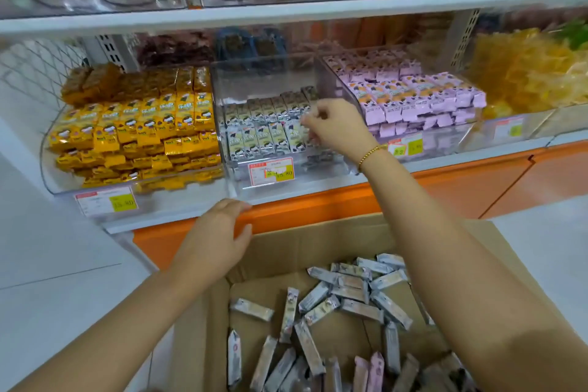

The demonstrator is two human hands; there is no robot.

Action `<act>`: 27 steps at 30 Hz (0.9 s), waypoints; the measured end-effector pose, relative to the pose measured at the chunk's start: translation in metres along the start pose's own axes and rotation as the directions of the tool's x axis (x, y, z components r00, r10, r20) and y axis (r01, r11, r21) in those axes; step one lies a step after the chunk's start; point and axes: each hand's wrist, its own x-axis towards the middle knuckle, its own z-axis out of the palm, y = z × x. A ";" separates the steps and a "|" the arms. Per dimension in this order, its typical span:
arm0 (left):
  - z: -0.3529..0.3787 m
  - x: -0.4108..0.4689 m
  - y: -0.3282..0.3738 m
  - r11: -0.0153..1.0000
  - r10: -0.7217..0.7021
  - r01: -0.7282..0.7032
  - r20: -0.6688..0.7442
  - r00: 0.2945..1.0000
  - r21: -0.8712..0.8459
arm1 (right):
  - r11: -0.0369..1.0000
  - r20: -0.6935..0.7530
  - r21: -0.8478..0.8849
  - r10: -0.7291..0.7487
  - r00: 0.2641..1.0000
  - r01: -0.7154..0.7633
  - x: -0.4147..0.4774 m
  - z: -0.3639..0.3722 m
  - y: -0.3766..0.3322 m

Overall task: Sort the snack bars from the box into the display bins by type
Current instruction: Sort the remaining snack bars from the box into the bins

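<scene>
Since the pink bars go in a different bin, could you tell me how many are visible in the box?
2: the left pink bar and the right pink bar, side by side among silver bars at the near edge of the box. More may lie buried.

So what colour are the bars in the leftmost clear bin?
The wrapped snack bars are yellow; head view.
</scene>
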 end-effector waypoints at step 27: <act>0.093 -0.088 -0.082 0.832 -0.520 0.551 0.442 0.731 0.069 | 0.762 0.637 -0.625 0.370 0.677 0.172 -0.214 0.216 0.274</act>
